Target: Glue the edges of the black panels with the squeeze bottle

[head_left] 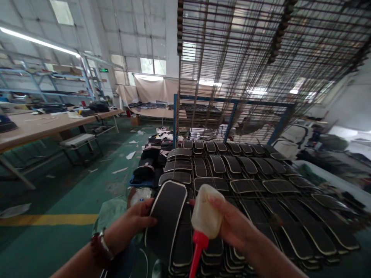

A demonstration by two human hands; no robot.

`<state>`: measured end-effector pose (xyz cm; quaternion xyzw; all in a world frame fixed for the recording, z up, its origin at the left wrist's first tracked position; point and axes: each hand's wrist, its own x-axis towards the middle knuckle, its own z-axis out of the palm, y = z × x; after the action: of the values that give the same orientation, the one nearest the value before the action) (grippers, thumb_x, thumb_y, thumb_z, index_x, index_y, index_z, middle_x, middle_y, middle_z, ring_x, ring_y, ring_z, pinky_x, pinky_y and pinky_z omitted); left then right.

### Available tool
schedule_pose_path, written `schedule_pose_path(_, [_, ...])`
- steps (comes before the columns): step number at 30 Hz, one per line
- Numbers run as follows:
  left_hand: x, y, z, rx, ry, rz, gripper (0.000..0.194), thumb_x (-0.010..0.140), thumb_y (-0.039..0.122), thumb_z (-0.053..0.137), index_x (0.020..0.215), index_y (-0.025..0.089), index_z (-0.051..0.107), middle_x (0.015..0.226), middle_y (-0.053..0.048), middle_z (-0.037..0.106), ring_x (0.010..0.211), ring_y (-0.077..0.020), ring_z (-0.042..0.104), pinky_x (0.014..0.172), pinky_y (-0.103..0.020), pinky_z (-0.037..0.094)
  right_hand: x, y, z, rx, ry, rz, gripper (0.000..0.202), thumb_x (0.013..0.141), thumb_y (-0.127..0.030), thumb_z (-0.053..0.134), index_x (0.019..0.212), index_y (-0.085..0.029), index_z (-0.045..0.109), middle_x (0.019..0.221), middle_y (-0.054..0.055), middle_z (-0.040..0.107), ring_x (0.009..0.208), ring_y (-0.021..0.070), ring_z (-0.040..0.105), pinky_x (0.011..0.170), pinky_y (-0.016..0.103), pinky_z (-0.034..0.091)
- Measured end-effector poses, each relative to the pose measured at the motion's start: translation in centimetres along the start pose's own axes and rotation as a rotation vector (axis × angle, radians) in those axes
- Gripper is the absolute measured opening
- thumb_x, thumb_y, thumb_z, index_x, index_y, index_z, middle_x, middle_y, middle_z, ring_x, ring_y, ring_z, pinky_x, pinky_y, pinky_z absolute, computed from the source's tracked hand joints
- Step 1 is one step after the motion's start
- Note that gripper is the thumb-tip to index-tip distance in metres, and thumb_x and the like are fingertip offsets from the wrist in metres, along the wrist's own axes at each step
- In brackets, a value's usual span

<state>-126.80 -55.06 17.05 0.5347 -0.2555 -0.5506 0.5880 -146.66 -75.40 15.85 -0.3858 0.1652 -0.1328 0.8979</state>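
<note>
My left hand (pixel 135 220) grips the left edge of a dark, rounded panel (pixel 168 216) with a pale rim, its thumb on the face. My right hand (pixel 232 220) is closed around a cloudy squeeze bottle (pixel 208 210). The bottle is tipped over, its red nozzle (pixel 198 251) pointing down toward the bottom of the view, just right of the held panel. Similar dark panels (pixel 249 186) with pale edges lie in rows on a wire rack beneath and beyond my hands. Whether the nozzle touches any panel is hard to tell.
Raised wire racks (pixel 232 58) lean over the panels, above a blue frame (pixel 205 99). Dark bundles (pixel 145 168) sit left of the rack. A long table (pixel 43 125) and a stool (pixel 77 141) stand at the left. Scraps litter the green floor (pixel 72 197).
</note>
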Motion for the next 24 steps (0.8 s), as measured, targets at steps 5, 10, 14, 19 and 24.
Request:
schedule_pose_path(5, [-1.7,-0.7,-0.6,-0.022,-0.089,-0.035,0.040,0.080,0.021,0.082,0.118,0.031,0.080,0.114,-0.004,0.084,0.106,-0.0286,0.076,0.093,-0.041,0.056,-1.0,-4.6,-1.0,-0.073,0.263,-0.454,0.055,0.063,-0.055,0.105,0.100,-0.022,0.082,0.102,0.010,0.076,0.091,0.0271,0.069,0.075,0.032,0.063])
schedule_pose_path(10, [-2.3,-1.4,-1.0,0.001,-0.160,-0.081,0.039,0.085,0.024,0.079,0.122,0.037,0.078,0.121,-0.004,0.082,0.108,-0.0279,0.075,0.096,-0.042,0.056,-0.8,-5.6,-0.6,-0.168,0.255,-0.655,0.046,0.071,-0.053,0.102,0.101,-0.025,0.081,0.092,0.005,0.074,0.080,0.0225,0.068,0.066,0.025,0.059])
schedule_pose_path(14, [-2.2,-1.5,-0.9,-0.013,-0.209,-0.104,0.042,0.085,0.026,0.080,0.125,0.039,0.077,0.121,-0.004,0.082,0.108,-0.0274,0.076,0.097,-0.041,0.056,-0.6,-5.1,-0.4,-0.167,0.262,-0.685,0.044,0.071,-0.047,0.103,0.102,-0.025,0.081,0.092,0.003,0.075,0.082,0.0210,0.068,0.070,0.025,0.059])
schedule_pose_path(19, [-2.4,-1.4,-0.7,-0.069,-0.203,-0.091,0.041,0.085,0.025,0.080,0.124,0.037,0.078,0.119,-0.005,0.083,0.105,-0.0278,0.077,0.096,-0.041,0.057,-0.5,-4.8,-0.6,-0.180,0.271,-0.683,0.043,0.071,-0.045,0.103,0.099,-0.023,0.080,0.090,0.003,0.074,0.080,0.0205,0.068,0.070,0.026,0.058])
schedule_pose_path(24, [-2.7,-1.2,-0.3,-0.113,-0.149,-0.128,0.040,0.082,0.023,0.082,0.121,0.032,0.080,0.118,-0.006,0.083,0.104,-0.0288,0.078,0.095,-0.041,0.058,-0.6,-4.2,-1.0,-0.174,0.308,-0.631,0.045,0.071,-0.049,0.102,0.100,-0.022,0.080,0.088,0.004,0.072,0.082,0.0240,0.068,0.069,0.030,0.059])
